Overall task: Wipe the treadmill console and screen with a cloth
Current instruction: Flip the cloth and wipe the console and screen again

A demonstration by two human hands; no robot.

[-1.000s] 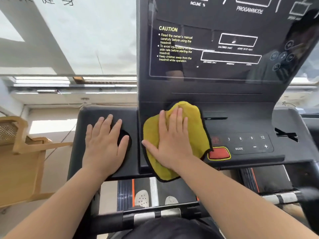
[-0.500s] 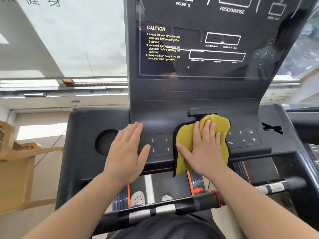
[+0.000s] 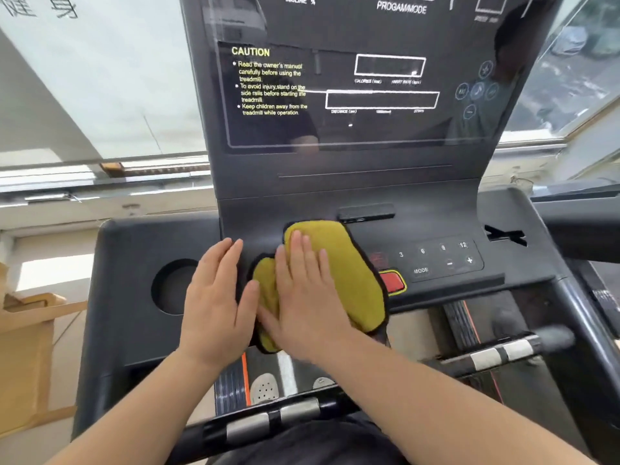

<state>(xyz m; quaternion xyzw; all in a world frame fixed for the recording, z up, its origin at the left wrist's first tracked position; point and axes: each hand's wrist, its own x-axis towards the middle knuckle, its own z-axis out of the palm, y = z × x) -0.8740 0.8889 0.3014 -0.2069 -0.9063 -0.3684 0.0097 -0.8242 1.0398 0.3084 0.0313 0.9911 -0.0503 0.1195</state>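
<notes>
Right hand point(image 3: 307, 297) flat, fingers together, pinning cloth point(image 3: 349, 280) to console point(image 3: 134, 263) front edge, left of red button point(image 3: 391, 281). Left hand point(image 3: 214, 303) flat, empty, probably bracing. Screen point(image 3: 335, 95) above, uncovered.

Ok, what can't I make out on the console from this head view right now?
- Left-side buttons: hidden under the black-edged yellow microfibre cloth and right hand.
- Red stop button: its left part covered by the cloth.
- Top of the glossy black screen: cut off by the frame edge.
- Small labels under the display boxes: too blurred to read.
- Left hand: covers the console beneath it.
</notes>
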